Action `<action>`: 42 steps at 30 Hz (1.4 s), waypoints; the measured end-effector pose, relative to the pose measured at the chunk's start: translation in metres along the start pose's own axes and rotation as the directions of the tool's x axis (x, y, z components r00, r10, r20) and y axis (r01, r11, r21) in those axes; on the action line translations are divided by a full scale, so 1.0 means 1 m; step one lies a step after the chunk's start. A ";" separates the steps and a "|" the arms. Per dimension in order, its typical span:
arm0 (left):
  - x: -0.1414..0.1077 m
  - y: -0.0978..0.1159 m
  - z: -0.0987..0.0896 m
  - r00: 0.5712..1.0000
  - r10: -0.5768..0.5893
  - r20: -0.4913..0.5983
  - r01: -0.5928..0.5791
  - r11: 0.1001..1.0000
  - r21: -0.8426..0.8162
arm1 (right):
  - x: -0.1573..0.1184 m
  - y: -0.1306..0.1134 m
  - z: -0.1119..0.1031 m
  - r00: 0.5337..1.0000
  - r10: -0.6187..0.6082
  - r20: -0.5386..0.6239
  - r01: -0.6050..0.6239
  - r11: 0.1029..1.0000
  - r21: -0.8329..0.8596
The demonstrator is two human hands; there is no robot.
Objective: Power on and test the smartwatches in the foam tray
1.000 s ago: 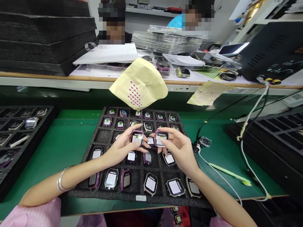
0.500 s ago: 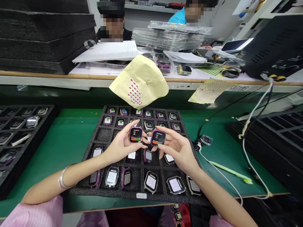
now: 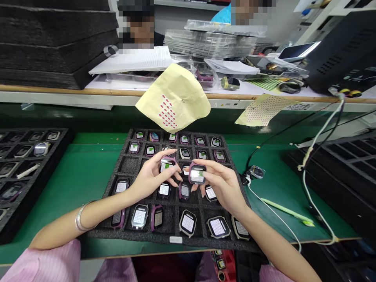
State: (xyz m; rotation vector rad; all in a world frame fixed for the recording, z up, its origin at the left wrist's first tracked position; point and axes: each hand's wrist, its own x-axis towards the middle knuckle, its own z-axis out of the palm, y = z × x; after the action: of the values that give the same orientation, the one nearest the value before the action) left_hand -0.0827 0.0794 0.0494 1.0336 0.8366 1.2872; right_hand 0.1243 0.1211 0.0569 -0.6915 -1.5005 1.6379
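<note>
L hand (image 3: 154,173) & R hand (image 3: 225,182) close tog. over tray (image 3: 129,165), ea. gripping purple watch (image 3: 196,173), thumb (image 3: 214,180) at scrn (image 3: 197,178).

Glossy watches (image 3: 167,161) above a rough tray (image 3: 129,165).
In the fingers (image 3: 211,165), glassy screens (image 3: 196,177) sit in smooth, plastic-looking cases (image 3: 190,173). Beneath the fingers, the tray looks like matt, grainy foam; beyond them hangs creased paper (image 3: 179,94); left of them, the bench (image 3: 85,168) looks smooth, faintly shiny.

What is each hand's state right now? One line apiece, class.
Left hand: closed, holding a purple-framed smartwatch.
Right hand: closed, holding another purple-framed smartwatch.
</note>
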 end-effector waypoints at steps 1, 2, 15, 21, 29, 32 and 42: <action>0.001 -0.001 0.000 1.000 -0.011 -0.013 0.012 1.000 0.008 | -0.001 -0.001 0.000 1.000 0.005 0.027 -0.005 1.000 0.023; 0.001 -0.001 0.000 1.000 -0.018 -0.021 0.018 1.000 0.012 | -0.001 -0.002 0.000 0.999 0.011 0.050 -0.013 0.999 0.044; -0.001 -0.005 -0.003 1.000 0.000 0.022 0.002 0.997 -0.083 | -0.004 -0.009 0.006 0.997 0.073 0.004 -0.073 0.996 -0.061; -0.003 -0.002 -0.007 1.000 -0.017 0.007 0.018 0.998 -0.055 | -0.013 -0.015 -0.025 0.988 0.147 -0.037 -0.152 0.955 -0.255; -0.011 -0.004 -0.042 0.998 -0.051 -0.024 0.054 0.983 0.175 | -0.007 -0.001 -0.115 0.991 0.057 -0.122 -0.135 0.420 -0.897; -0.015 -0.001 -0.071 0.999 -0.034 -0.037 0.047 0.877 0.478 | -0.009 0.006 -0.139 0.997 0.072 0.007 -0.015 0.294 -0.956; -0.020 0.023 -0.130 1.000 -0.008 -0.004 0.002 -0.182 0.983 | -0.006 -0.012 -0.115 0.975 0.039 0.220 0.215 0.100 -0.971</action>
State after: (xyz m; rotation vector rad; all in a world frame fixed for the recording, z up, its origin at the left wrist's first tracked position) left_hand -0.2142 0.0772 0.0248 2.2836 2.0124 0.2268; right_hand 0.2240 0.1794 0.0508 -1.0948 -2.7373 0.2443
